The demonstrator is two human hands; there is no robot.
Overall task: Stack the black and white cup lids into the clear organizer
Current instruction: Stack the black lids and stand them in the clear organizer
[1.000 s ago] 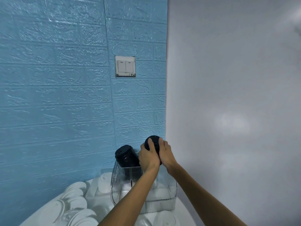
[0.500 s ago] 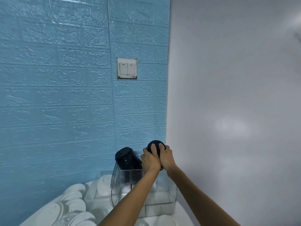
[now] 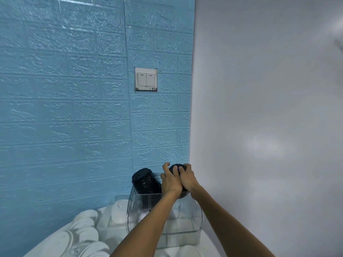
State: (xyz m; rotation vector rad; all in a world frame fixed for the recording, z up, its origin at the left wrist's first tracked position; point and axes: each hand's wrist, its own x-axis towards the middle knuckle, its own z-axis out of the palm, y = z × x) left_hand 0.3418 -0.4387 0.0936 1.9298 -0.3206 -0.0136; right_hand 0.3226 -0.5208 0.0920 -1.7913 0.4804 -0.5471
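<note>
A clear ribbed organizer [image 3: 187,217] stands on a white table against the wall corner. A stack of black lids [image 3: 143,180] leans out of its left compartment. My left hand [image 3: 169,180] and my right hand [image 3: 187,179] both grip a second stack of black lids [image 3: 174,168] over the right compartment; only its top shows between my fingers. Loose white lids [image 3: 83,230] lie on the table to the left of the organizer.
A blue brick-pattern wall [image 3: 74,117] rises behind, with a white light switch [image 3: 146,79] above the organizer. A plain grey wall [image 3: 269,127] closes the right side. A white lid [image 3: 187,252] sits at the near table edge.
My hands stay on the black stack, and the fingers have shifted slightly on its top. The view has tilted up a little, so everything sits lower in the picture.
</note>
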